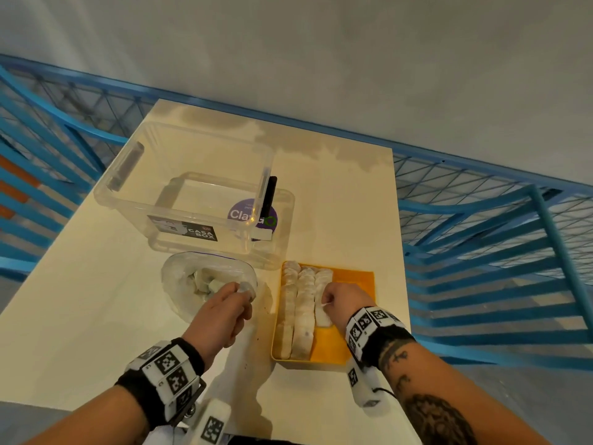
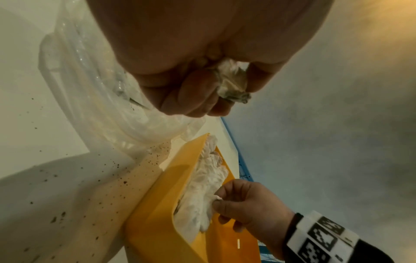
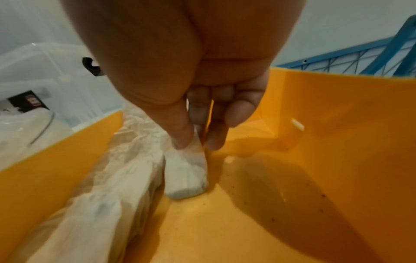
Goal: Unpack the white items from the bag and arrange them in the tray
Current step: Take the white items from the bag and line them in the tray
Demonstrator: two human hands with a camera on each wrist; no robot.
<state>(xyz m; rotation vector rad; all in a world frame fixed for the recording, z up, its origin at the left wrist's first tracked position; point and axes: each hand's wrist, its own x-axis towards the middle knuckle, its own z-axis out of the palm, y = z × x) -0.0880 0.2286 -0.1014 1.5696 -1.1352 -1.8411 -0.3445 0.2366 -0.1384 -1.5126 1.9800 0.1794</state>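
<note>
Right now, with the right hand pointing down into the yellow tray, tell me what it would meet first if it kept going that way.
The right hand pinches a white item whose lower end looks already down on the yellow tray floor, so that floor comes first, though contact is hard to confirm.

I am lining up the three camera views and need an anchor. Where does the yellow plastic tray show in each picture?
Head view: the yellow plastic tray sits lower centre-right on the table, under the right hand.
Left wrist view: the tray fills the bottom centre.
Right wrist view: the tray fills most of the frame.
Shared landmark: the rows of white items along one side of the tray.
</note>
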